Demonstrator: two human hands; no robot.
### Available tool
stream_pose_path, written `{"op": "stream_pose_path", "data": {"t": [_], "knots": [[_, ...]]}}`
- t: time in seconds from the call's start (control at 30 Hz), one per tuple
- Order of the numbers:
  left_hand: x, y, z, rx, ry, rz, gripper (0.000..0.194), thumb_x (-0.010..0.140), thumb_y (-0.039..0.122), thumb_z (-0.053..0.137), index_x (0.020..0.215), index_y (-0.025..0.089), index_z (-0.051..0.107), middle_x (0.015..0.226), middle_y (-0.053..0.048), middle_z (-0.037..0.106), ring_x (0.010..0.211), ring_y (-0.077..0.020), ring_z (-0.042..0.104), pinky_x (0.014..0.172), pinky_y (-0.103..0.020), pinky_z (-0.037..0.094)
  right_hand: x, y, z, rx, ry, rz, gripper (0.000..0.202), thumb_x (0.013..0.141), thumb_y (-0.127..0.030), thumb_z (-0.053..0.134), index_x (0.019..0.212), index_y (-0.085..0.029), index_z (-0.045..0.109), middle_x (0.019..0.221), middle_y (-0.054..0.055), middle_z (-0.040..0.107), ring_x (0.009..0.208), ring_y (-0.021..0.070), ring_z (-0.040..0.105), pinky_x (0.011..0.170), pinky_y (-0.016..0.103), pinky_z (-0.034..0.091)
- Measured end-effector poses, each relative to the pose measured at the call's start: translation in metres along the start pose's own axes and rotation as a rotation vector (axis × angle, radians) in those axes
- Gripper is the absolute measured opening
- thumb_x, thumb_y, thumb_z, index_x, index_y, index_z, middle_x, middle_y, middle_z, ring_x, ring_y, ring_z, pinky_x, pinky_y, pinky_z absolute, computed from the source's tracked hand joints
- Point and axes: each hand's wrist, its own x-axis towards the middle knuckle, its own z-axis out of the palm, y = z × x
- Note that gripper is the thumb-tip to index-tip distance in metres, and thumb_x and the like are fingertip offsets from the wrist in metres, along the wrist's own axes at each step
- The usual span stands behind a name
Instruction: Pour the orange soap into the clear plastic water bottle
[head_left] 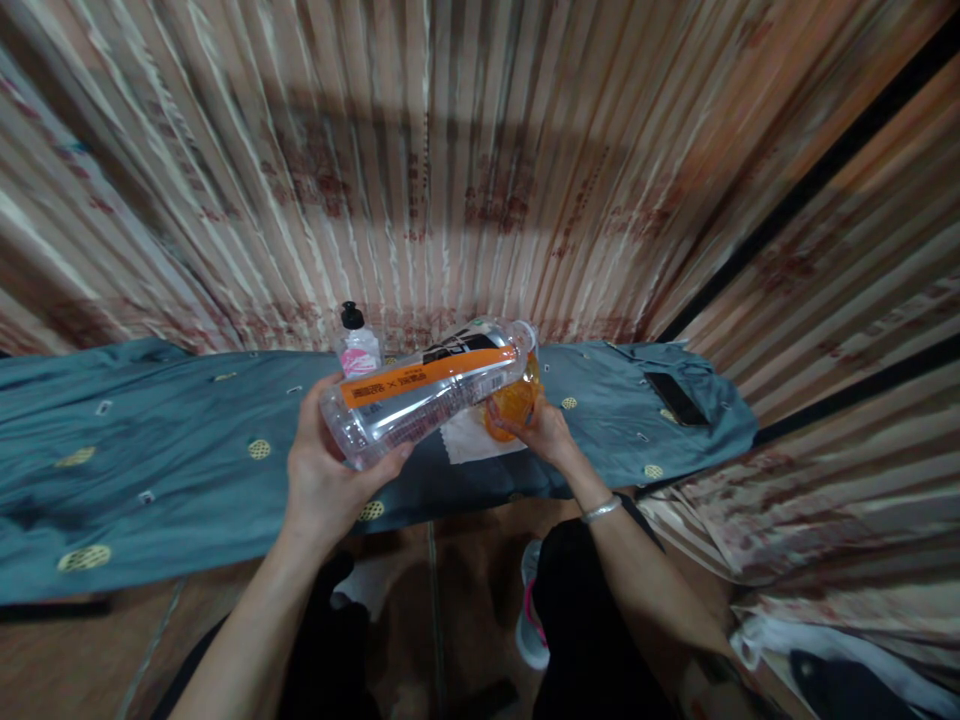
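My left hand [334,465] is wrapped round the base of a large clear plastic bottle [427,385] with an orange and black label. The bottle lies nearly sideways in the air, its open-looking mouth pointing right and slightly up. Beyond that mouth, and partly hidden by it, stands an orange bottle [511,410] with transparent walls. My right hand [544,428] grips this orange bottle from the right side, fingers closed round it. Beneath it a white cloth or tissue [480,445] lies on the blue-green sheet. Whether the two bottles touch, I cannot tell.
A pump bottle [360,345] with a black top and pink label stands behind the clear bottle. A dark phone [676,398] lies at the right on the patterned sheet [187,450]. Pleated curtains [480,150] hang close behind and at the right, with dark poles.
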Motion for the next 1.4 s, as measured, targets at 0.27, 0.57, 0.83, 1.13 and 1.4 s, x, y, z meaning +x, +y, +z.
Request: {"op": "stream_pose_path", "data": {"t": [0.27, 0.57, 0.83, 1.13, 1.4], "knots": [[0.001, 0.005, -0.001, -0.016, -0.006, -0.015, 0.084, 0.066, 0.052, 0.099, 0.138, 0.025, 0.067, 0.128, -0.013, 0.087, 0.112, -0.0402, 0.089, 0.099, -0.057, 0.079, 0.0, -0.006, -0.003, 0.002, -0.023, 0.016, 0.076, 0.083, -0.037, 0.107, 0.149, -0.018, 0.073, 0.137, 0.017, 0.09, 0.128, 0.0412, 0.09, 0.109, 0.052, 0.073], [0.002, 0.007, 0.0, 0.007, -0.007, -0.031, 0.088, 0.065, 0.062, 0.098, 0.138, 0.025, 0.065, 0.126, -0.012, 0.087, 0.111, -0.0394, 0.089, 0.097, -0.055, 0.078, -0.001, -0.007, -0.005, -0.035, -0.028, 0.032, 0.077, 0.085, -0.04, 0.106, 0.15, -0.021, 0.071, 0.136, 0.015, 0.091, 0.126, 0.039, 0.09, 0.107, 0.048, 0.073], [0.001, 0.01, -0.001, 0.003, -0.015, -0.042, 0.087, 0.067, 0.063, 0.101, 0.138, 0.027, 0.066, 0.128, -0.012, 0.086, 0.113, -0.0405, 0.088, 0.099, -0.058, 0.079, -0.001, -0.003, 0.0, -0.011, 0.008, 0.006, 0.07, 0.085, -0.035, 0.105, 0.146, -0.02, 0.074, 0.127, 0.016, 0.091, 0.12, 0.0433, 0.091, 0.104, 0.057, 0.076], [0.002, 0.012, 0.0, -0.019, -0.019, -0.074, 0.087, 0.062, 0.056, 0.1, 0.136, 0.027, 0.065, 0.127, -0.013, 0.087, 0.112, -0.0416, 0.089, 0.098, -0.058, 0.079, -0.002, -0.006, -0.002, 0.0, -0.012, 0.026, 0.075, 0.085, -0.038, 0.106, 0.149, -0.018, 0.071, 0.134, 0.017, 0.091, 0.127, 0.0417, 0.09, 0.11, 0.053, 0.073], [0.002, 0.013, 0.0, -0.013, -0.014, -0.059, 0.085, 0.063, 0.054, 0.099, 0.136, 0.027, 0.066, 0.127, -0.013, 0.088, 0.113, -0.0411, 0.09, 0.1, -0.057, 0.079, 0.0, 0.0, 0.0, 0.0, 0.006, -0.002, 0.064, 0.086, -0.032, 0.101, 0.143, -0.022, 0.074, 0.124, 0.016, 0.092, 0.118, 0.0451, 0.091, 0.101, 0.059, 0.076]]}}
